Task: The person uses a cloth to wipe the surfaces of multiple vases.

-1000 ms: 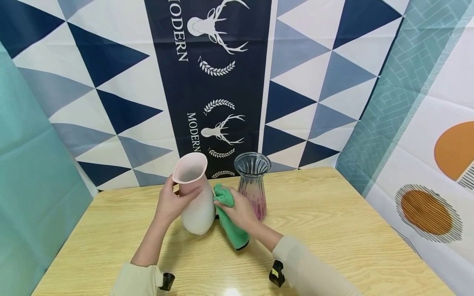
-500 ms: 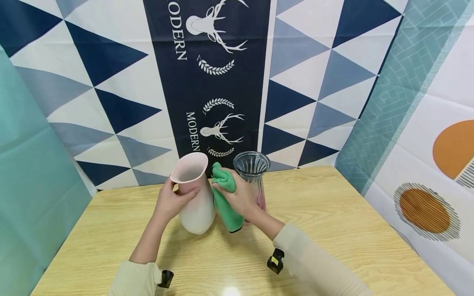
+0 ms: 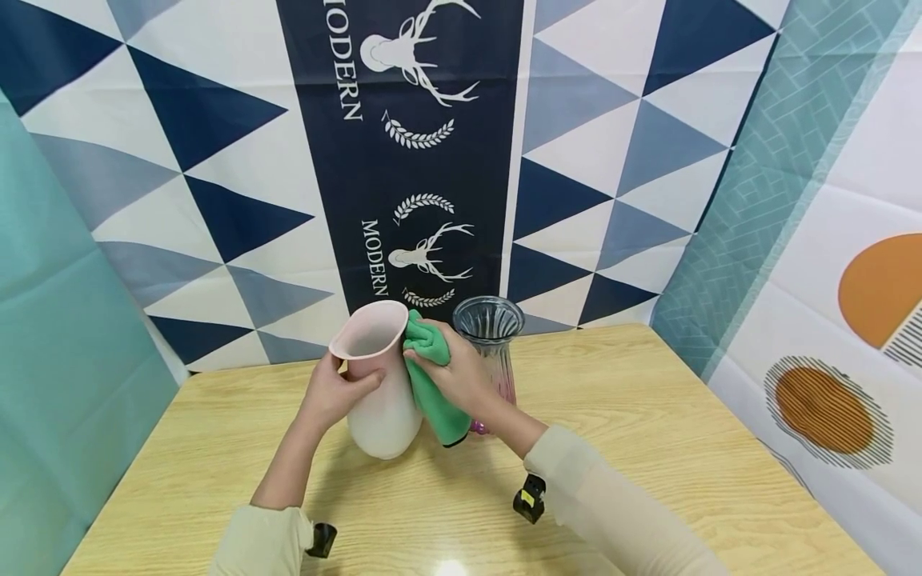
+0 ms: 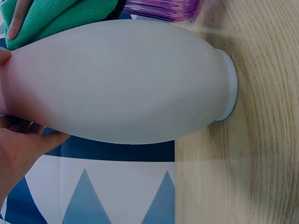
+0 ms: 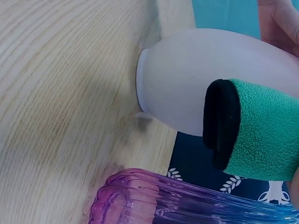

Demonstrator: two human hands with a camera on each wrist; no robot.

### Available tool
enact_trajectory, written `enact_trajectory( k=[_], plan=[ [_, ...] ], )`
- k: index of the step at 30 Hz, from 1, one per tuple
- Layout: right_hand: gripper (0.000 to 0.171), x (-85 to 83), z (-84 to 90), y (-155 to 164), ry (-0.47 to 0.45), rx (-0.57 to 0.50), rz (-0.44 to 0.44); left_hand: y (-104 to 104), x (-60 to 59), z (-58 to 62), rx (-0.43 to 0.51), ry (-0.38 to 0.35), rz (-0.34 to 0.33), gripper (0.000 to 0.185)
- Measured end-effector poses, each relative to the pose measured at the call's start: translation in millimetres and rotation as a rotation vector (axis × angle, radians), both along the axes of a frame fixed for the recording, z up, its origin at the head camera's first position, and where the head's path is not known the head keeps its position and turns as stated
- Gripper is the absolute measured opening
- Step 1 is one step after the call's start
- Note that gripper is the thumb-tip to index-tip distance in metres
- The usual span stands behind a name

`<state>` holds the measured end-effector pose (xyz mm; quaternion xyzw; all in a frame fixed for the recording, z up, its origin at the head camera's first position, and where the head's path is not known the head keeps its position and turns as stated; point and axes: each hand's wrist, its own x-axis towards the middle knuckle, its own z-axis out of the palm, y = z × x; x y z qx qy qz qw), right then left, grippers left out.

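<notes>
A pink-and-white vase [image 3: 385,408] stands on the wooden table, its wide mouth toward the head camera. My left hand [image 3: 334,394] grips it around the pink neck from the left, thumb across the front. My right hand [image 3: 457,372] holds a folded green cloth [image 3: 441,412] with a dark edge against the vase's right side, just below the rim. In the right wrist view the cloth [image 5: 264,130] hangs in front of the vase's body [image 5: 187,79]. The left wrist view shows the vase's pale body [image 4: 126,84] and its narrow foot at the tabletop.
Behind my right hand stands a ribbed glass vase [image 3: 491,318], blue at the top and pink at the base, partly hidden by that hand. The wooden table [image 3: 612,432] runs back to a patterned cloth backdrop [image 3: 591,160]. Teal cloth [image 3: 72,360] hangs at the left.
My right hand has lifted the green cloth from beside the vase's middle up to its neck, then shifted left against it. The left hand keeps its grip; the vase has hardly moved.
</notes>
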<state>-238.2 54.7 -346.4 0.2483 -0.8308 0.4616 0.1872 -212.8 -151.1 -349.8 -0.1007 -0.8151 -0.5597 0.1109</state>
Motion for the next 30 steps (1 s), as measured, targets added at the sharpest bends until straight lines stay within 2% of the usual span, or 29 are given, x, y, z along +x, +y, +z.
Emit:
enact_trajectory(
  k=[6, 16, 30],
  plan=[
    [0.054, -1.3, -0.4, -1.4, -0.061, 0.031, 0.034, 1.4, 0.0, -1.8, 0.010, 0.007, -0.021, 0.066],
    [0.050, -1.3, -3.5, -1.9, -0.082, 0.069, 0.050, 2.0, -2.6, -4.2, 0.074, 0.014, -0.049, 0.072],
    [0.050, -1.3, -13.9, -1.6, -0.103, 0.086, 0.036, 2.2, -2.8, -4.8, 0.069, 0.013, -0.014, 0.071]
  ],
)
